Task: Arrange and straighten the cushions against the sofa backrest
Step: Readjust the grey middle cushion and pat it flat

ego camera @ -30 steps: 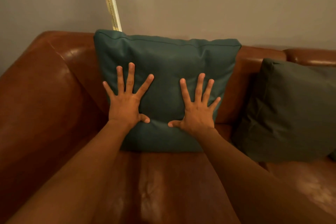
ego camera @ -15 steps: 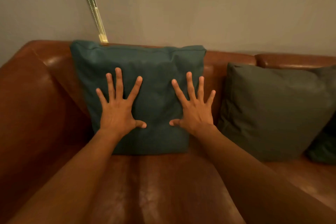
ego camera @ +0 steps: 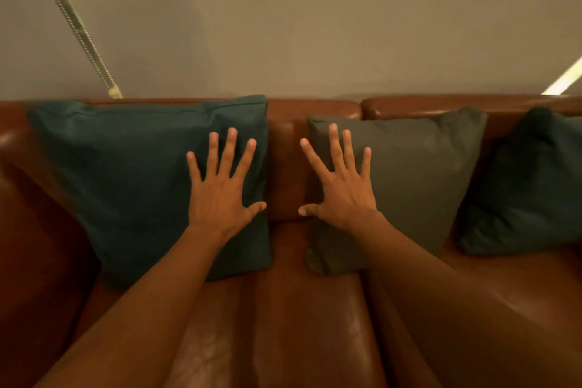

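Against sofa backrest [ego camera: 315, 110]: left hand [ego camera: 220, 198] spread flat on teal cushion [ego camera: 126, 173]; right hand [ego camera: 343, 195] spread over grey cushion [ego camera: 419, 173] edge.

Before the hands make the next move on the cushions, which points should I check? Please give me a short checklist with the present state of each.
1. Teal cushion upright against the sofa backrest: ok.
2. Grey cushion straight: not ok, it looks tilted.
3. Left hand open, flat on the teal cushion's right part: ok.
4. Right hand open over the grey cushion's left edge; firm contact: cannot tell.
5. Dark cushion at far right straight: cannot tell, partly out of view.
6. Gap between teal and grey cushions shows bare backrest: ok.
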A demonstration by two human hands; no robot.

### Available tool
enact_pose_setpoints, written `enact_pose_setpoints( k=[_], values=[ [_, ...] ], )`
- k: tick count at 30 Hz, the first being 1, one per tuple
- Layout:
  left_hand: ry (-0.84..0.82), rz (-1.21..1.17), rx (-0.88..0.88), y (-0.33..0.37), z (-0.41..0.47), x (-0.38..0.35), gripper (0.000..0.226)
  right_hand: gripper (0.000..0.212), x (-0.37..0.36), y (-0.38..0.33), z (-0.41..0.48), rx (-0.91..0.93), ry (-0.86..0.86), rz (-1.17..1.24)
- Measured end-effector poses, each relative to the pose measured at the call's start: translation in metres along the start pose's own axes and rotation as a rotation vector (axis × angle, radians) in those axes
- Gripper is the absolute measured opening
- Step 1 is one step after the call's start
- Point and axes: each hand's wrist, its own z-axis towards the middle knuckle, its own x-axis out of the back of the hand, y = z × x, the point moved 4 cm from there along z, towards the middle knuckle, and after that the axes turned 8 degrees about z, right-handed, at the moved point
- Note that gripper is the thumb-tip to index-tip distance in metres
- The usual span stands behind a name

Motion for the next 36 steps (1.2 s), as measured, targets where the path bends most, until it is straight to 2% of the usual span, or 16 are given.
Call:
enact_pose_setpoints(
  k=[4, 7, 12, 18, 21, 23, 25, 28, 31, 36],
  values=[
    [-0.041, -0.128, -0.063, 0.062, 0.010, 0.004, 0.129, 0.138, 0.011, 0.053, -0.016, -0.080, 0.020, -0.028],
    [-0.132, -0.220, -0.061, 0.113, 0.018, 0.002, 0.130, 0.139, 0.009, 0.099, -0.026, -0.118, 0.023, -0.010],
    [-0.332, -0.545, 0.122, 0.176, 0.035, -0.012, 0.154, 0.143, 0.003, 0.186, -0.035, -0.221, 0.031, 0.148],
    [-0.197, -1.077, 0.371, 0.209, 0.047, -0.027, 0.168, 0.156, -0.004, 0.276, -0.038, -0.351, 0.087, 0.515],
    [-0.156, -1.294, 0.455, 0.210, 0.053, -0.036, 0.172, 0.170, -0.013, 0.318, -0.029, -0.414, 0.057, 0.794],
    [-0.159, -1.424, 0.555, 0.209, 0.056, -0.040, 0.167, 0.172, -0.015, 0.335, -0.021, -0.434, 0.046, 1.077],
    [-0.166, -1.507, 0.589, 0.208, 0.060, -0.043, 0.152, 0.153, -0.016, 0.334, -0.014, -0.405, -0.020, 1.276],
    [-0.160, -1.551, 0.612, 0.203, 0.059, -0.044, 0.128, 0.126, -0.024, 0.323, -0.008, -0.325, -0.037, 1.360],
    [-0.141, -1.555, 0.600, 0.192, 0.052, -0.036, 0.114, 0.129, -0.031, 0.312, -0.009, -0.293, 0.022, 1.421],
    [-0.126, -1.514, 0.614, 0.154, 0.042, -0.030, 0.117, 0.131, -0.039, 0.278, -0.002, -0.211, 0.054, 1.476]
  ],
)
